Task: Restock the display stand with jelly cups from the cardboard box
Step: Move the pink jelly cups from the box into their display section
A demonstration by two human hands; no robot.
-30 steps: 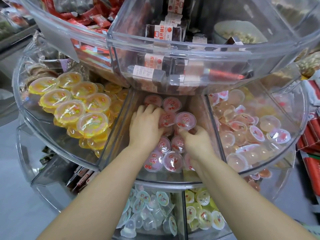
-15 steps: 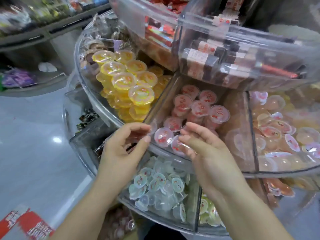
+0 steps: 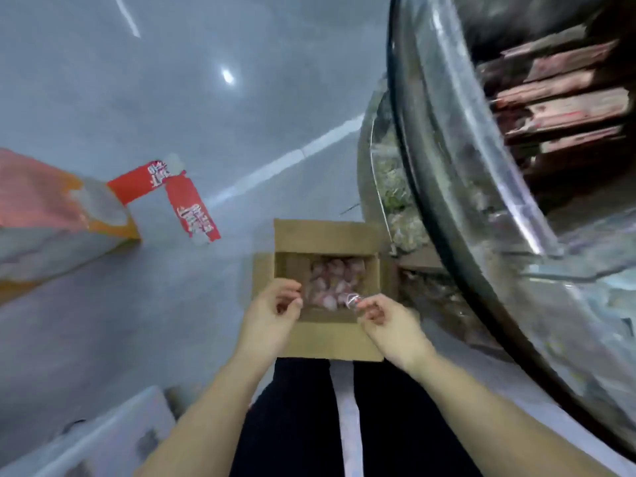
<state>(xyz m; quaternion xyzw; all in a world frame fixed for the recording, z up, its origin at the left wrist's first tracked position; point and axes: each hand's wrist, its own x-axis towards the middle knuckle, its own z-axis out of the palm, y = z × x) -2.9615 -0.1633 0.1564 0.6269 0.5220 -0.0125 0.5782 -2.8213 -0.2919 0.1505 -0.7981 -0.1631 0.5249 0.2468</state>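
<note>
An open cardboard box (image 3: 327, 235) stands on the floor in front of my legs, and several pink jelly cups (image 3: 330, 277) lie in a blurred heap inside it. My left hand (image 3: 275, 309) hovers over the box's near left corner with fingers loosely curled and nothing in them. My right hand (image 3: 385, 318) is at the near right corner, where its fingertips pinch a clear jelly cup (image 3: 351, 299) with a red-and-white lid. The round, clear display stand (image 3: 444, 173) rises at the right.
Red and white packets (image 3: 561, 108) fill the stand's tier at upper right. A red carton flap (image 3: 192, 210) and an orange and white carton (image 3: 51, 215) lie on the grey floor at left. A white box (image 3: 103, 442) sits at lower left.
Both hands left the display stand's pink-cup compartment and dropped to the cardboard box on the floor. The view swung down from the stand. My right hand now has a cup at its fingertips.
</note>
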